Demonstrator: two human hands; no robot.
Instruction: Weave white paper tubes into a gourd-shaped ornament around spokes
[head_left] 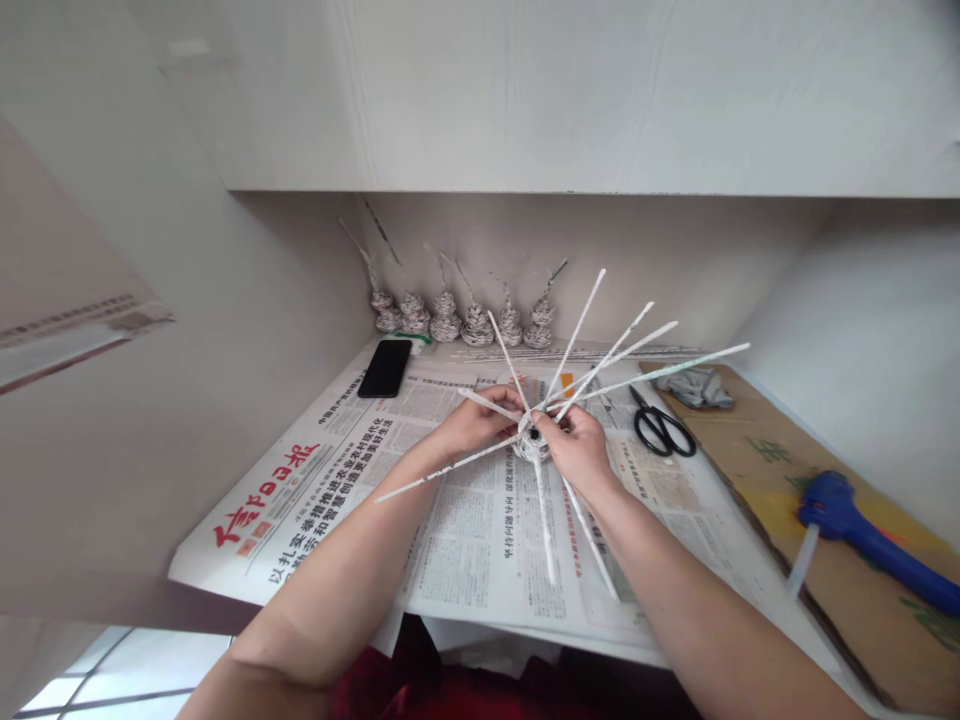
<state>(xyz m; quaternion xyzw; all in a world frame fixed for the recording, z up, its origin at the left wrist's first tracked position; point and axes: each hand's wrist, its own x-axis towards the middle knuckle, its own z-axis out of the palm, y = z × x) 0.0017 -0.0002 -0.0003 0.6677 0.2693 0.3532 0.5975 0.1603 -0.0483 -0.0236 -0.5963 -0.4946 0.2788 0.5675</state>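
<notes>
Weaving point(526, 451) at frame centre is clamped between the fingers of your left hand point(480, 420) and right hand point(583, 445); its small body seems formed, splayed spokes point(544, 520) remain unworked, while six gourd-shaped pieces point(445, 324), upper centre, look built.

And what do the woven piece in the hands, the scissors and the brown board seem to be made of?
Woven piece: matte rolled paper, probably newspaper; its pale strips carry inky flecks.
Scissors: smooth black surface suggests coated metal or plastic; unclear which.
Brown board: likely cardboard; dull, tan, printed.
</notes>
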